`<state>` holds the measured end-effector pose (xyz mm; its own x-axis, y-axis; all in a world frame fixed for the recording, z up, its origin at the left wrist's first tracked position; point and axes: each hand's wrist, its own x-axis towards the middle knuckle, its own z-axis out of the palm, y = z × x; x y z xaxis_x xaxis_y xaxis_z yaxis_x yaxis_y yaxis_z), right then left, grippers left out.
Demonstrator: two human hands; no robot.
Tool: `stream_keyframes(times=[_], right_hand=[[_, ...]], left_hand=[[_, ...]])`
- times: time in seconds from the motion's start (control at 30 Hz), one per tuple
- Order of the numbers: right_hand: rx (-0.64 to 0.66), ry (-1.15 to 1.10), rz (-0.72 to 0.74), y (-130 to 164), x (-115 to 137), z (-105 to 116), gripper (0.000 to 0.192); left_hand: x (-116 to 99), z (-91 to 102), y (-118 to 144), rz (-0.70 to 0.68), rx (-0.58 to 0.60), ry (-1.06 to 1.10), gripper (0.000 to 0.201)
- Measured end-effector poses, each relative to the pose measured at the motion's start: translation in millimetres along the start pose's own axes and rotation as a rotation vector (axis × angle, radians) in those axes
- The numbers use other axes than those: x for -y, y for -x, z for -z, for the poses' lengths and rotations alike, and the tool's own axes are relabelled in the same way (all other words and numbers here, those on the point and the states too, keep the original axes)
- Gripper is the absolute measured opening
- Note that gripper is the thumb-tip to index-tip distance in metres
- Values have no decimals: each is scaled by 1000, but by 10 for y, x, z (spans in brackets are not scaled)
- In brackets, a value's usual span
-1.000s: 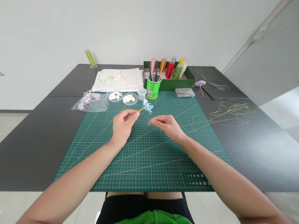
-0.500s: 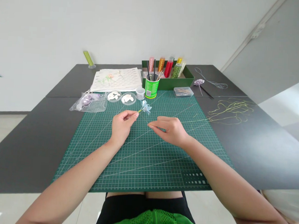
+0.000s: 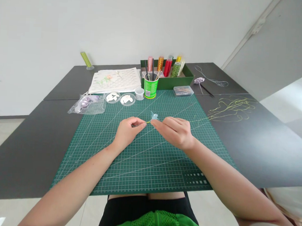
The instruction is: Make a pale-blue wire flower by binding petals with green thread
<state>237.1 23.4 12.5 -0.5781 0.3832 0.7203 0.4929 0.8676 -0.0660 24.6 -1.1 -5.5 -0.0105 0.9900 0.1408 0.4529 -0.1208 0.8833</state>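
Over the cutting mat, my left hand (image 3: 129,130) pinches the thin green stem (image 3: 148,122) of a small pale blue flower. The flower (image 3: 154,116) points to the right, its lower part hidden behind my right fingertips. My right hand (image 3: 177,131) is closed, thumb and forefinger pressed together right by the flower's base. A fine yellow-green thread (image 3: 199,120) runs from behind this hand to a loose tangle (image 3: 230,107) on the table's right side. The thread's end inside my fingers is too small to see.
A green cutting mat (image 3: 142,167) covers the middle of the dark table (image 3: 17,159). Behind lie dishes of white pieces (image 3: 112,97), a green can (image 3: 150,89) with sticks, a box (image 3: 168,82) of thread spools, paper sheets (image 3: 114,80) and a plastic bag (image 3: 90,106).
My left hand has moved right and slightly down with the flower. My right fingertips now meet the flower's base, where a gap was before.
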Motion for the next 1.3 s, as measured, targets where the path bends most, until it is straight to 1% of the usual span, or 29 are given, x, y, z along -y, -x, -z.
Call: stream_keyframes(times=[0.13, 0.2, 0.4, 0.5, 0.6, 0.77, 0.83, 0.97, 1.07, 1.13, 1.3], right_hand=[[-37, 6, -105, -18, -72, 17, 27], [-47, 4, -143, -30, -97, 18, 30], [-62, -58, -144, -24, -150, -31, 32], [-11, -90, -177, -12, -175, -66, 32], [42, -175, -235, -13, -206, -92, 31], [70, -395, -406, -31, -288, -133, 25], [78, -447, -478, -29, -327, -162, 24], [71, -495, -522, -14, -384, -239, 24], [89, -515, -538, -7, -398, -290, 23], [110, -531, -551, -5, -401, -316, 22], [179, -570, -557, 19, -390, -374, 24]], left_hand=[[-31, -44, 24, -47, 157, -5, 15], [-40, -57, 37, -60, 216, 11, 13], [-70, -72, 78, -46, 329, 39, 12], [-90, -68, 87, -61, 353, 50, 11], [-112, -62, 93, -84, 363, 56, 9], [-149, -46, 107, -108, 378, 61, 9], [-161, -35, 112, -114, 388, 59, 9], [-179, -8, 114, -114, 427, 56, 9], [-186, 15, 115, -105, 419, 88, 10], [-189, 33, 117, -110, 379, 118, 11], [-193, 93, 120, -145, 184, 160, 13]])
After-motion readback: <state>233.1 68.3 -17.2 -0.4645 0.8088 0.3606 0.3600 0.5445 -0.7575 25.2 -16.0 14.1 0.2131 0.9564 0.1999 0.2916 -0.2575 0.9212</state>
